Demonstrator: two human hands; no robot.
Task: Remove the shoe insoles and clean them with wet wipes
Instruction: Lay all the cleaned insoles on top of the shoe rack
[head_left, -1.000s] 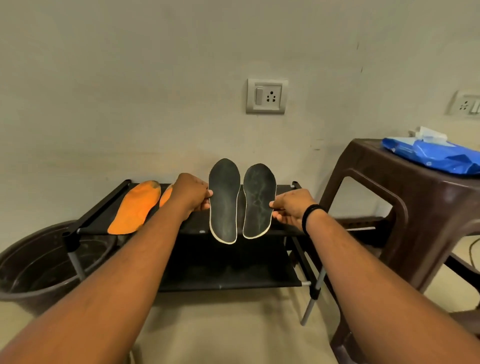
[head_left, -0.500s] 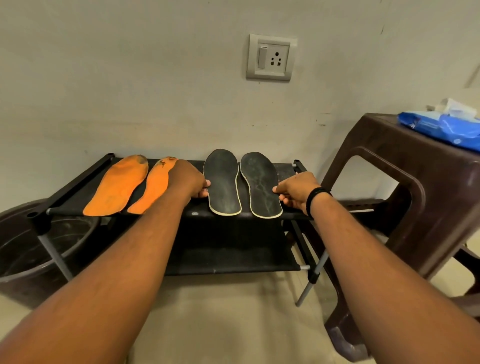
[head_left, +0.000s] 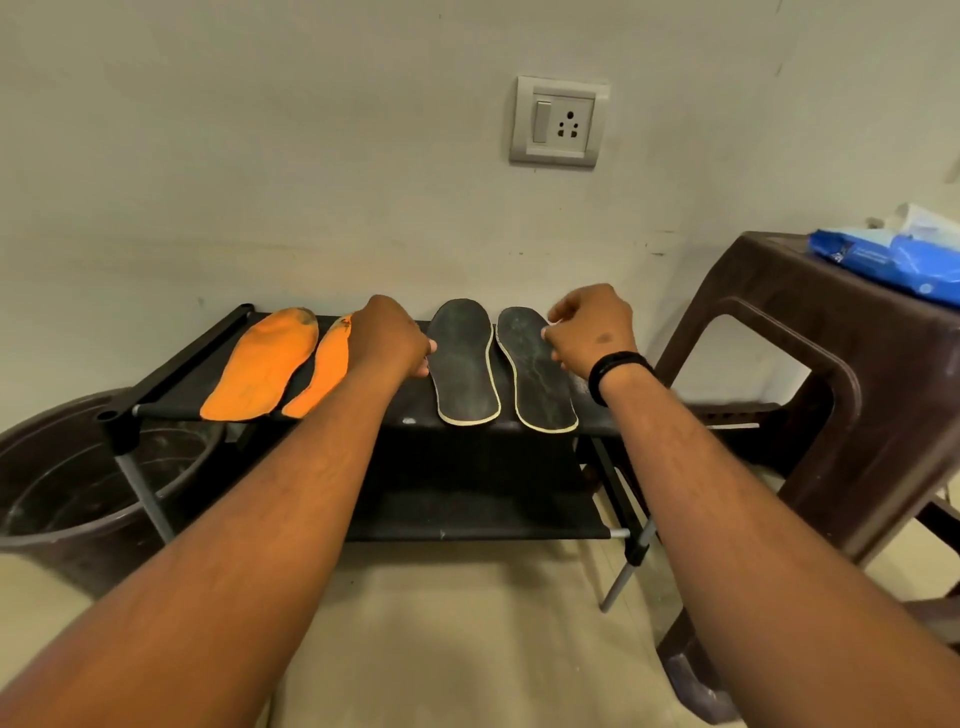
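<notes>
Two black insoles with pale edges lie flat side by side on the top shelf of a black shoe rack (head_left: 410, 408): the left black insole (head_left: 462, 364) and the right black insole (head_left: 537, 382). My left hand (head_left: 392, 338) sits beside the left one, fingers loosely curled, thumb tip at its edge. My right hand (head_left: 592, 325), with a black wristband, hovers over the right one's outer edge, fingers loosely curled and holding nothing. Two orange insoles, one wide (head_left: 260, 369) and one partly hidden by my left hand (head_left: 324, 374), lie on the shelf's left half. A blue wet-wipes pack (head_left: 893, 260) lies on a brown stool.
The brown plastic stool (head_left: 779, 291) stands close on the right of the rack. A dark bucket (head_left: 62, 519) sits on the floor at the left. A wall socket (head_left: 561, 122) is above the rack. The rack's lower shelf (head_left: 467, 514) is dark.
The black insoles went from held upright to lying flat on the top shelf. Both hands have loosened their pinch, and the right hand has lifted off its insole.
</notes>
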